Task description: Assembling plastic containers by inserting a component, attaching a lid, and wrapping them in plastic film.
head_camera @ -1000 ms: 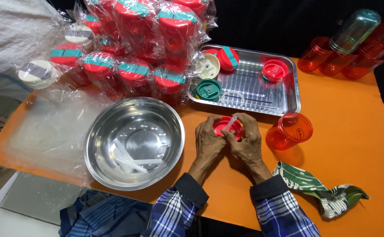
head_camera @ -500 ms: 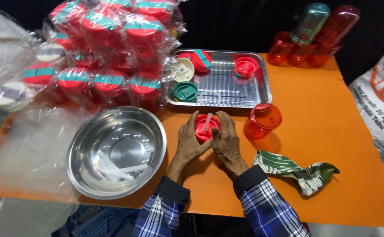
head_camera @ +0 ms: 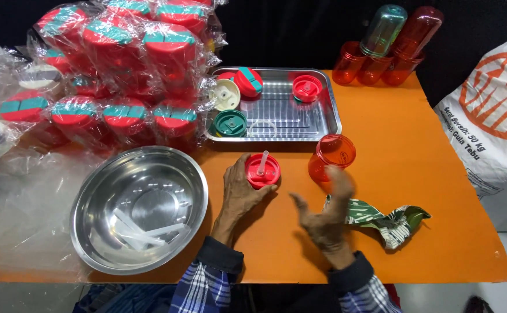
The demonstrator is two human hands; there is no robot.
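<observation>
My left hand (head_camera: 239, 190) grips a round red lid (head_camera: 262, 170) with a short clear straw standing up from it, held just above the orange table (head_camera: 438, 191). My right hand (head_camera: 326, 215) is off the lid, fingers spread and blurred, hovering just below a red translucent cup (head_camera: 331, 156) that stands on the table. A patterned green cloth (head_camera: 389, 217) lies crumpled to the right of that hand.
A steel bowl (head_camera: 97, 203) with clear straws in it sits at the left. Behind is a steel tray (head_camera: 328, 110) holding several lids. Wrapped stacks of red cups (head_camera: 132, 64) fill the back left, loose cups (head_camera: 389, 52) the back right, a white sack (head_camera: 496, 110) the far right.
Both hands were closed around the red lid before. Now my right hand has let go and moved right toward the red cup, while my left still holds the lid.
</observation>
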